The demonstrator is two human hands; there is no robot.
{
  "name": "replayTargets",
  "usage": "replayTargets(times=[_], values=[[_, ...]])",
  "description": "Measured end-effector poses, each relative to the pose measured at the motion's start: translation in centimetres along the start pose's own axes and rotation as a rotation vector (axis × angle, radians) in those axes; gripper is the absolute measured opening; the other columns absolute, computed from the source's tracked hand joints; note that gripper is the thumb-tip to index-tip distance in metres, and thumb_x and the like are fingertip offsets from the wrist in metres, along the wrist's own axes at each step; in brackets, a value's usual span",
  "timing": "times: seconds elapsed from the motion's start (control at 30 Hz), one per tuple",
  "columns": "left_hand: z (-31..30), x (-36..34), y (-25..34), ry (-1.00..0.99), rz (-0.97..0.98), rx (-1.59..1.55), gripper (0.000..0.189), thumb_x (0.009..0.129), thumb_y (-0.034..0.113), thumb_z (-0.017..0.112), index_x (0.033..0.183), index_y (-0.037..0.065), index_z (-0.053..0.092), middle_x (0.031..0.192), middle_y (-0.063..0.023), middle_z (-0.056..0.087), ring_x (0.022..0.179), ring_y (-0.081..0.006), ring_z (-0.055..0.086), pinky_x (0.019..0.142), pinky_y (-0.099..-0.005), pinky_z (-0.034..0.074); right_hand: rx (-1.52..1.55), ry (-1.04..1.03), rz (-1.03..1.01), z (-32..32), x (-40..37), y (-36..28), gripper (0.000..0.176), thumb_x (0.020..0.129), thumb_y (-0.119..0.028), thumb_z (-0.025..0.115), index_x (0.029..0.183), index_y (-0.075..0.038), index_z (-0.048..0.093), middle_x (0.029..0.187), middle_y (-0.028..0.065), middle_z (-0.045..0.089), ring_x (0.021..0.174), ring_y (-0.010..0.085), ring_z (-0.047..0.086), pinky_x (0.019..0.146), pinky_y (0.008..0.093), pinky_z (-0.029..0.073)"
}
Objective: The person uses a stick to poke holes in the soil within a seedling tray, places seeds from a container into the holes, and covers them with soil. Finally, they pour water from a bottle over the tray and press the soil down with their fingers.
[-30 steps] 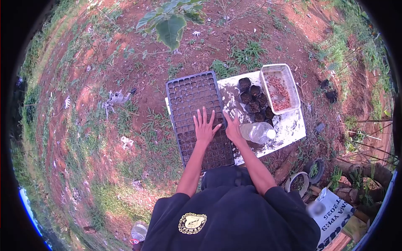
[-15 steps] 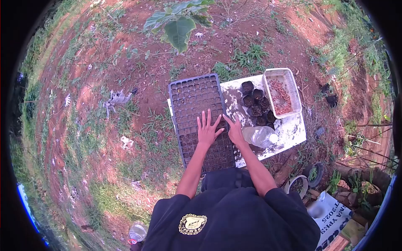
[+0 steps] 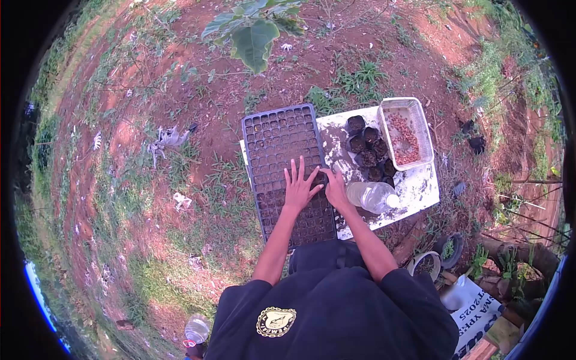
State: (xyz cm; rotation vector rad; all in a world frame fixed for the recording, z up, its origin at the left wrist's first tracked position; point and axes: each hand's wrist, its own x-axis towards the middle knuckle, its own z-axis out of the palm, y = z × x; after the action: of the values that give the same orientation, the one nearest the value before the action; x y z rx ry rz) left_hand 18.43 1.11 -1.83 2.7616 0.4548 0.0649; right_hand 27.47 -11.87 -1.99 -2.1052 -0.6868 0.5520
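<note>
A black seedling tray (image 3: pixel 278 115) with many small soil-filled cells lies in front of me on a white board. My left hand (image 3: pixel 297 188) rests flat over the middle of the tray, fingers spread and holding nothing. Close beside it, my right hand (image 3: pixel 336 189) is at the tray's right edge. Its index finger bends toward the cells, apart from the other fingers, and no held object shows; the thumb is mostly hidden. Just right of that hand, a clear plastic bottle (image 3: pixel 367 197) with a white cap lies on its side.
Several small black pots of soil (image 3: pixel 367 158) stand on the white board (image 3: pixel 420 191). A white basket (image 3: pixel 425 129) holding reddish pieces sits at its right. A broad-leaved plant (image 3: pixel 255 45) hangs ahead. A clear bottle (image 3: pixel 197 329), a round pot (image 3: pixel 427 264) and a printed sack (image 3: pixel 474 312) are near me.
My right index finger has bent and drawn back slightly toward me. The left hand stays spread on the tray, nearly unmoved.
</note>
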Motion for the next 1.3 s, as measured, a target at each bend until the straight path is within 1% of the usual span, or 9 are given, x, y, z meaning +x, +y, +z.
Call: replayTargets(times=[0.27,0.37,0.57,0.63,0.77,0.87,1.0,1.1,1.3], values=[[-1.0,0.0,-0.2,0.017,0.056,-0.008,0.061,0.090,0.058,0.050,0.145,0.032,0.043,0.160,-0.0177,0.006,0.146,-0.0432,0.005,0.114,-0.0614,0.011,-0.032,0.069,-0.155,-1.7,-5.4,-0.1,0.051,0.087,0.008,0.040,0.134,-0.009,0.052,0.145,0.0289,0.032,0.127,0.0430,0.045,0.109,0.0441,0.034],[-1.3,0.2,-0.6,-0.019,0.107,0.008,0.062,0.090,0.059,0.050,0.145,0.033,0.041,0.160,-0.0174,0.006,0.146,-0.0431,0.005,0.114,-0.0613,0.011,-0.035,0.006,-0.151,-3.5,-8.5,0.1,0.043,0.089,0.003,0.043,0.129,-0.007,0.056,0.138,0.0284,0.042,0.120,0.0414,0.051,0.102,0.0414,0.041],[-1.1,0.9,-1.2,0.024,0.147,0.037,0.061,0.090,0.059,0.049,0.146,0.034,0.040,0.160,-0.0172,0.006,0.146,-0.0434,0.006,0.114,-0.0611,0.011,0.096,-0.275,0.379,-5.9,-13.9,3.2,0.035,0.088,-0.003,0.058,0.123,-0.008,0.058,0.125,0.0234,0.055,0.113,0.0284,0.058,0.090,0.0385,0.051],[-0.4,1.0,-1.9,0.015,0.161,0.062,0.062,0.090,0.059,0.050,0.146,0.034,0.040,0.160,-0.0169,0.007,0.146,-0.0432,0.007,0.114,-0.0614,0.011,0.241,0.131,0.431,-5.7,-15.0,3.6,0.044,0.085,-0.010,0.068,0.126,-0.005,0.052,0.122,0.0191,0.058,0.107,0.0250,0.061,0.086,0.0365,0.052],[-0.9,0.9,-2.7,-0.021,0.224,0.014,0.061,0.089,0.059,0.051,0.144,0.034,0.042,0.160,-0.0168,0.006,0.146,-0.0438,0.007,0.114,-0.0622,0.012,0.312,0.477,0.430,-4.7,-13.2,3.2,0.057,0.079,-0.018,0.079,0.123,0.006,0.050,0.118,0.0185,0.062,0.105,0.0234,0.062,0.087,0.0351,0.051],[-1.1,0.8,-2.7,0.011,0.215,-0.062,0.059,0.089,0.059,0.052,0.142,0.034,0.046,0.160,-0.0176,0.006,0.146,-0.0442,0.006,0.114,-0.0624,0.012,0.214,0.217,0.333,-4.7,-10.2,6.5,0.064,0.073,-0.025,0.084,0.121,0.006,0.056,0.115,0.0208,0.064,0.105,0.0239,0.063,0.087,0.0368,0.050],[-0.8,0.4,-2.2,0.044,0.194,0.017,0.057,0.088,0.058,0.054,0.139,0.034,0.049,0.160,-0.0182,0.007,0.146,-0.0434,0.006,0.114,-0.0619,0.012,0.063,0.425,0.662,-5.0,-8.2,2.3,0.072,0.065,-0.031,0.088,0.120,0.004,0.059,0.114,0.0190,0.065,0.103,0.0241,0.063,0.090,0.0374,0.048],[-1.2,0.5,-1.6,0.006,0.176,-0.011,0.057,0.089,0.056,0.054,0.141,0.035,0.047,0.160,-0.0195,0.006,0.146,-0.0447,0.005,0.113,-0.0631,0.012,0.033,0.560,0.370,-4.9,-7.6,3.5,0.072,0.062,-0.030,0.089,0.117,0.007,0.059,0.112,0.0177,0.066,0.098,0.0270,0.064,0.088,0.0368,0.049],[-0.9,-0.1,-0.5,0.013,0.103,0.027,0.058,0.089,0.054,0.056,0.143,0.036,0.045,0.160,-0.0195,0.006,0.146,-0.0449,0.005,0.113,-0.0636,0.012,0.118,0.512,0.256,-6.3,-6.7,3.3,0.068,0.060,-0.025,0.090,0.112,0.007,0.061,0.105,0.0149,0.069,0.093,0.0241,0.066,0.084,0.0364,0.052]])
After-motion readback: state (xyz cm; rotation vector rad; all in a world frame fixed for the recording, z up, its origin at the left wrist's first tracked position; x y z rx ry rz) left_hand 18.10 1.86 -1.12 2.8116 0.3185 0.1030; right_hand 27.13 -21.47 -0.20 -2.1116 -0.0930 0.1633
